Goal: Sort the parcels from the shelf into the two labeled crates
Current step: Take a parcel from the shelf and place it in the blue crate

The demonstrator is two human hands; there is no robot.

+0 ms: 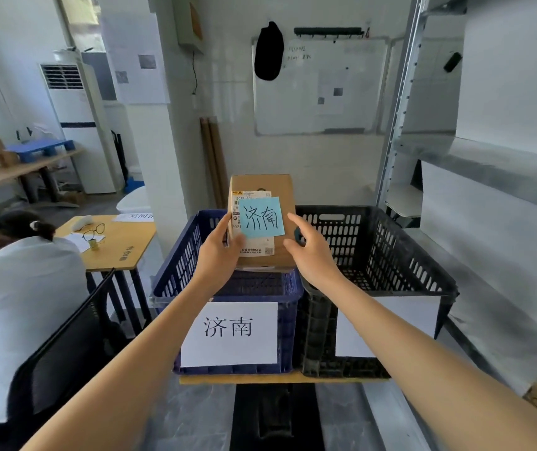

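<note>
Gripping the cardboard parcel (262,182) with the left hand (220,252), above the blue crate (176,265). Holding the right hand (314,255) spread open just beside it.

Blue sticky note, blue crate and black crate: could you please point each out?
blue sticky note (262,217), head view, its centre.
blue crate (180,255), head view, left wall.
black crate (358,222), head view, back wall.

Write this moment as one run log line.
left hand: holds box | right hand: open, beside box | note: 济南, as on blue crate
</note>
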